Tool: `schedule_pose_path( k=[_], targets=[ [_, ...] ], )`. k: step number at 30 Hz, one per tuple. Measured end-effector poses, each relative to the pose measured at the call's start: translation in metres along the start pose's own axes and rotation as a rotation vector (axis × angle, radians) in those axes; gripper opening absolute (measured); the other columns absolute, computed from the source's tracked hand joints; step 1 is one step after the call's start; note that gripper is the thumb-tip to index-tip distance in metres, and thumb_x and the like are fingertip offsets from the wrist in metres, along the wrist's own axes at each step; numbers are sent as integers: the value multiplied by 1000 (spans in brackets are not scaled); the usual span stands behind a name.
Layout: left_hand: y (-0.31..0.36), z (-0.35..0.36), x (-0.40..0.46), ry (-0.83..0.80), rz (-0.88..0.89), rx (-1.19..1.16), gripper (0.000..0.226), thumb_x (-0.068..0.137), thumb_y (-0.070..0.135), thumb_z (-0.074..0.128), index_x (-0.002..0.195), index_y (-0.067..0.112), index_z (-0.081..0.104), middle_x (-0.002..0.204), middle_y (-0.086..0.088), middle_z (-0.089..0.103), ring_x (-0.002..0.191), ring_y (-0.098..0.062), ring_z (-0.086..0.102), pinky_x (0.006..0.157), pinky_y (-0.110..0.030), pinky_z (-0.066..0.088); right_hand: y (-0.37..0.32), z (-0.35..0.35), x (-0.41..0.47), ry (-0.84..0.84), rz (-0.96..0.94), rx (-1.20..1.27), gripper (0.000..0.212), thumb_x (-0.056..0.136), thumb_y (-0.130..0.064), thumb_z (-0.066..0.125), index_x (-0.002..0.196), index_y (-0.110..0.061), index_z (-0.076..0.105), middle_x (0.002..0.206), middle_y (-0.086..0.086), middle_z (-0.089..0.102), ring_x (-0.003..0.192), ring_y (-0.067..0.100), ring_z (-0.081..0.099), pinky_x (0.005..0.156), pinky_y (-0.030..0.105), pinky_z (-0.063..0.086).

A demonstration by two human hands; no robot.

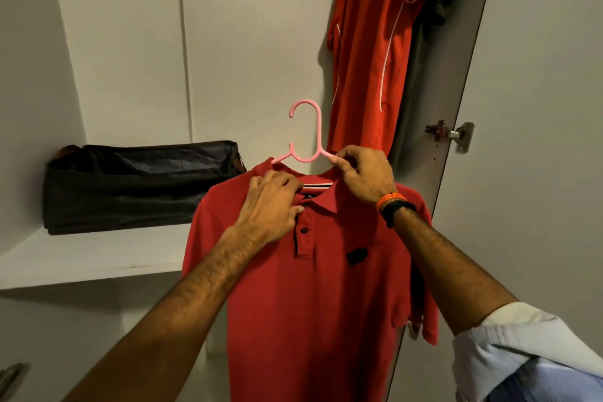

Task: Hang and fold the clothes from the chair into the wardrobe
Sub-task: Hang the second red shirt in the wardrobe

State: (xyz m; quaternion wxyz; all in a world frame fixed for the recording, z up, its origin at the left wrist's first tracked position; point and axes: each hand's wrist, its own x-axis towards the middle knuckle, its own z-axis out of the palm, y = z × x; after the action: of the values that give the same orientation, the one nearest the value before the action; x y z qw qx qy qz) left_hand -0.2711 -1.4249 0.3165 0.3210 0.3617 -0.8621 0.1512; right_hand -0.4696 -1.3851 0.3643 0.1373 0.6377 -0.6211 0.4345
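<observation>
Red polo point(313, 287) on pink hanger point(306, 137), held up in front of wardrobe interior. L hand point(270, 202) pinches collar nr top button; R hand point(365, 176) grips hanger's rt arm. Black bag point(140, 183) on shelf point(88, 258) at left; orange-red shirt point(368, 42) hangs behind.

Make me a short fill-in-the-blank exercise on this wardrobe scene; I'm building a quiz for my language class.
1. The red polo shirt hangs on a ____ plastic hanger.
2. The right hand pinches the hanger's ____ arm.
3. The left hand grips the shirt at its ____.
4. The black fabric bag sits on the wardrobe's ____.

Missing words: pink; right; collar; shelf
</observation>
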Motion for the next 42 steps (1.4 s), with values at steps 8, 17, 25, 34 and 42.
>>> schedule_pose_path(
  k=[8, 17, 25, 34, 42],
  targets=[
    [-33, 5, 102, 98, 13, 88, 54, 90, 46, 61, 135, 21, 46, 134, 0, 50, 123, -22, 45, 99, -39, 36, -7, -20, 119, 116, -54, -196, 28, 94, -41, 61, 91, -15, 72, 76, 4, 68, 79, 28, 62, 64, 34, 44],
    [-105, -18, 263, 160, 102, -93, 46, 92, 46, 59, 129, 20, 47, 126, -3, 58, 123, -24, 50, 99, -45, 39, -27, -33, 273, 321, -84, -434, 21, 92, -41, 61, 98, -24, 72, 94, 8, 72, 92, 36, 64, 71, 38, 47],
    [-142, -36, 376, 265, 174, -235, 45, 95, 45, 56, 132, 21, 49, 131, -2, 57, 125, -22, 50, 103, -45, 41, -48, -51, 379, 438, -73, -679, 22, 96, -35, 56, 104, -20, 71, 100, 9, 69, 93, 36, 63, 74, 40, 43],
    [-149, -45, 484, 418, 254, -309, 39, 93, 42, 60, 125, 20, 53, 120, -2, 61, 113, -23, 56, 97, -43, 46, -38, -80, 464, 598, -107, -856, 27, 98, -36, 53, 109, -16, 67, 105, 12, 66, 94, 37, 62, 73, 39, 40],
    [-152, -60, 570, 532, 282, -282, 36, 91, 44, 61, 120, 23, 53, 116, 0, 62, 108, -21, 57, 94, -40, 46, -27, -108, 530, 717, -145, -903, 20, 95, -31, 57, 100, -14, 67, 102, 12, 67, 92, 37, 64, 68, 37, 41]
  ],
)
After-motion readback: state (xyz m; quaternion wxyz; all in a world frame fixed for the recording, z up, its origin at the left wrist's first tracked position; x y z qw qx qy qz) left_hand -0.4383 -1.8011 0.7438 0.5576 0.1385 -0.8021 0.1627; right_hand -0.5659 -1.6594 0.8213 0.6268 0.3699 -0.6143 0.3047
